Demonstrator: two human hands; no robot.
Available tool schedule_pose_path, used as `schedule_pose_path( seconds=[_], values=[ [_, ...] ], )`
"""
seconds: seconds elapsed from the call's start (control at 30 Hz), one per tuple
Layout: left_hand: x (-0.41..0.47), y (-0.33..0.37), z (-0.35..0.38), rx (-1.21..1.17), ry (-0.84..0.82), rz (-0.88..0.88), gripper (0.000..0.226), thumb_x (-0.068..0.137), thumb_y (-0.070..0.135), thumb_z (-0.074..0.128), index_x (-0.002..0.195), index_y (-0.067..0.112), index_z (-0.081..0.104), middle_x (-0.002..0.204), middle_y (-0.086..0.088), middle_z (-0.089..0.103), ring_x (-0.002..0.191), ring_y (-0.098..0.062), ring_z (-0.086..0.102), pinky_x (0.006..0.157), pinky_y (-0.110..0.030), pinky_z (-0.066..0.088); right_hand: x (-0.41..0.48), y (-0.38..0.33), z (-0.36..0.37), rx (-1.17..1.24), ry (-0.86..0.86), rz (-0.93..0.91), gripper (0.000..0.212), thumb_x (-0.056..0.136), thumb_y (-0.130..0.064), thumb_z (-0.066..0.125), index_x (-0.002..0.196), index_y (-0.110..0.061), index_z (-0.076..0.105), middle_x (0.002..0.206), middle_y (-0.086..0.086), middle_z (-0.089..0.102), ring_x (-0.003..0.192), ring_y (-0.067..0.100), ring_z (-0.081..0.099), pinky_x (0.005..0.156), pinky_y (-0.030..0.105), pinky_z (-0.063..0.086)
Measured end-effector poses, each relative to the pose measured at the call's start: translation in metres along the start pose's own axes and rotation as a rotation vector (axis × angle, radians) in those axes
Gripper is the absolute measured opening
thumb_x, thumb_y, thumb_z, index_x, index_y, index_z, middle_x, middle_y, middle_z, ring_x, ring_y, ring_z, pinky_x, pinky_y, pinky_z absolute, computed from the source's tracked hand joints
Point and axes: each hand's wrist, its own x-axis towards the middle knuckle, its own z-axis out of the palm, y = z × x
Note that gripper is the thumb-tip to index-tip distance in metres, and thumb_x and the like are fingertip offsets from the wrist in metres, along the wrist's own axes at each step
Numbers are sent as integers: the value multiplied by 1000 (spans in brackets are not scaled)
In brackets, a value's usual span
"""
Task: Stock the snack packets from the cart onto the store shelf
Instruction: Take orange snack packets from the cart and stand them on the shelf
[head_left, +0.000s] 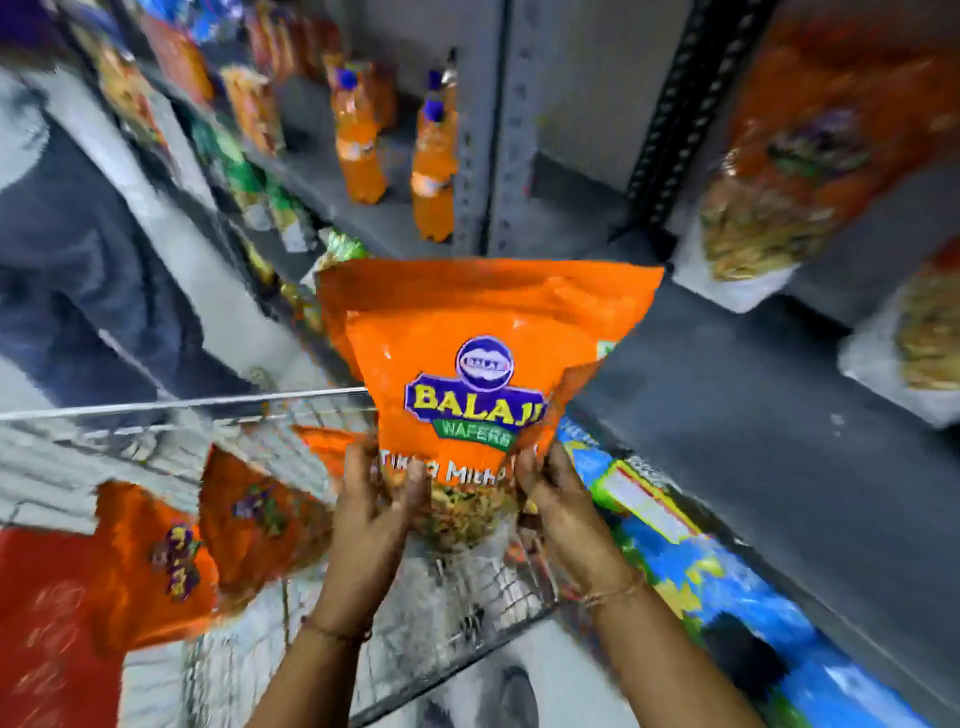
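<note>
An orange Balaji snack packet (467, 332) is held upright in the middle of the view, above the wire cart (171, 405). My left hand (371, 499) grips its lower left corner and my right hand (550, 493) grips its lower right corner. More orange packets (156, 556) lie in the cart at the lower left. The grey store shelf (727, 395) runs along the right, just beyond the held packet. Snack packets (769, 208) stand on that shelf at the upper right.
Orange drink bottles (434, 166) stand on a grey shelf at the back, by a perforated upright (493, 130). Blue and green packets (675, 545) fill the lower shelf on the right. A person in dark trousers (78, 291) stands at the left.
</note>
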Motion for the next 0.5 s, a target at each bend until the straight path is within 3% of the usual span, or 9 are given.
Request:
schedule_pose_path(
  seconds=[0.07,0.17,0.23,0.3,0.37,0.43,0.5],
  values=[
    [21,18,32,17,-55,81,27,75,48,50,100,36,49,104,14,60,97,-13,57,92,-40,47,-8,-30,-20,8,87,-109,38,75,-43,53,110,-27,54,103,-18,69,98,1,63,81,21,54],
    [48,37,86,37,-186,198,21,83,45,47,104,42,47,106,20,57,98,5,56,89,-21,46,-20,-70,-54,0,207,-251,55,67,-47,69,111,-22,48,109,-12,64,102,8,60,87,29,52],
    [63,48,126,52,-273,260,18,85,40,44,103,39,45,102,20,55,90,17,53,81,-14,43,-23,-89,-84,-25,282,-334,54,63,-19,78,109,-20,48,106,-8,66,94,4,63,80,28,53],
    [76,56,169,52,-421,249,31,79,45,47,108,36,41,103,12,56,91,8,52,82,-17,44,-22,-104,-117,-36,389,-399,57,64,8,70,111,-16,48,109,1,66,92,7,64,77,22,55],
    [87,61,213,16,-637,177,60,68,40,60,120,28,33,112,4,52,99,-3,51,88,-16,43,-21,-118,-155,-29,517,-443,65,66,16,65,122,-5,41,119,13,58,97,15,60,81,21,55],
    [102,58,238,3,-807,143,86,59,19,75,129,17,26,119,2,46,105,-7,48,88,-7,43,-15,-126,-179,-44,560,-482,65,67,20,63,123,-5,40,119,11,56,95,11,61,80,19,55],
    [118,52,272,67,-911,136,95,60,-10,77,135,7,20,123,-1,41,112,-12,43,90,-6,45,-10,-132,-207,-60,614,-484,61,67,21,62,113,-14,43,113,7,57,88,4,63,76,17,54]
  ],
)
